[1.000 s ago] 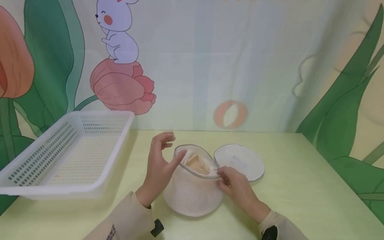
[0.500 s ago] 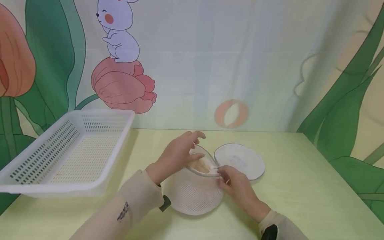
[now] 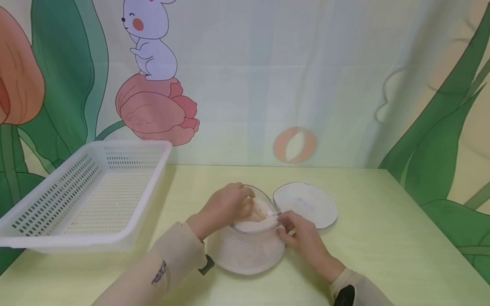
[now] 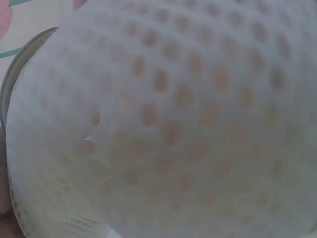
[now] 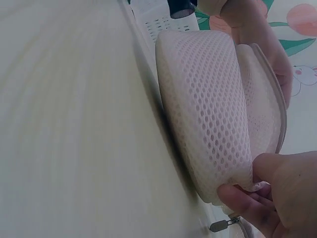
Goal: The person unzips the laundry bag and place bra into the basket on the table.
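Observation:
A white mesh laundry bag (image 3: 249,253), round with a grey zip edge, stands on the table with its mouth unzipped. Its round lid (image 3: 306,206) is folded back flat at the right. Inside lies a beige cloth item (image 3: 260,212), partly covered by my left hand (image 3: 226,208). That hand reaches down into the mouth from the left, fingers bent over the beige item; I cannot tell whether they grip it. My right hand (image 3: 302,238) pinches the bag's rim by the lid's hinge, thumb and fingers on the mesh (image 5: 213,109). A zip pull (image 5: 223,225) dangles below its fingers.
A white plastic basket (image 3: 126,238) with slotted walls stands at the left of the pale yellow table (image 3: 383,238). Behind the table hangs a backdrop (image 3: 325,85) printed with a rabbit and tulips. The bag's wall fills the left wrist view.
My left hand has swung right from beside the bag, over its mouth, then down into it. The front rim sags lower and the beige item is more covered. My right hand keeps its hold.

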Tool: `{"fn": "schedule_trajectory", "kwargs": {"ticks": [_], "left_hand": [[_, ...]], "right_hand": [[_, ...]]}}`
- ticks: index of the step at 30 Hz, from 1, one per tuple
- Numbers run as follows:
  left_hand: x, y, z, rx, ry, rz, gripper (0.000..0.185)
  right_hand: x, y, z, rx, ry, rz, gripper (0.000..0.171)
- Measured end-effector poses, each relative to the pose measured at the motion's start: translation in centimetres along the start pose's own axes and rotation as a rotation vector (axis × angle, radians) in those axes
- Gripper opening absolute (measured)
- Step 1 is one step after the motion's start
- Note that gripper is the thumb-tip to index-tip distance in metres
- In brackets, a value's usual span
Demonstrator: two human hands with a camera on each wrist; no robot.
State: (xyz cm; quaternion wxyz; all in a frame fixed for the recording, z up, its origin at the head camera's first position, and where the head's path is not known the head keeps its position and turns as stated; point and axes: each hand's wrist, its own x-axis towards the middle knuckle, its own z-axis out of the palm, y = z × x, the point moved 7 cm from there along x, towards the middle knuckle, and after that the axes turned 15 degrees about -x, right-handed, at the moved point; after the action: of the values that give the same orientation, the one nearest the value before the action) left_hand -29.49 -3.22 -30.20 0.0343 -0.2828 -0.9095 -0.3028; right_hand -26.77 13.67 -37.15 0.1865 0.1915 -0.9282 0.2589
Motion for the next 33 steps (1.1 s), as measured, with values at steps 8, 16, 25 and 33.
{"fn": "schedule_trajectory", "kwargs": {"ticks": [8,16,25,33], "left_hand": [[0.1,0.2,1.1,0.098,-0.039,0.161,0.017],[0.5,0.2,2.4,0.311,-0.136,0.230,0.007],[-0.8,-0.8,3.6,0.259,-0.287,0.178,0.028],[-1.2,-1.1,4.2,0.254,-0.302,0.182,0.036]], "right_hand": [[-0.2,0.3,0.1,0.038,-0.034,0.053,0.022],[-0.3,0.0,0.0,0.049,-0.031,0.032,0.023],[-0.2,0.0,0.4,0.049,-0.054,0.034,0.022],[-0.2,0.0,0.6,0.042,-0.063,0.040,0.021]]}}
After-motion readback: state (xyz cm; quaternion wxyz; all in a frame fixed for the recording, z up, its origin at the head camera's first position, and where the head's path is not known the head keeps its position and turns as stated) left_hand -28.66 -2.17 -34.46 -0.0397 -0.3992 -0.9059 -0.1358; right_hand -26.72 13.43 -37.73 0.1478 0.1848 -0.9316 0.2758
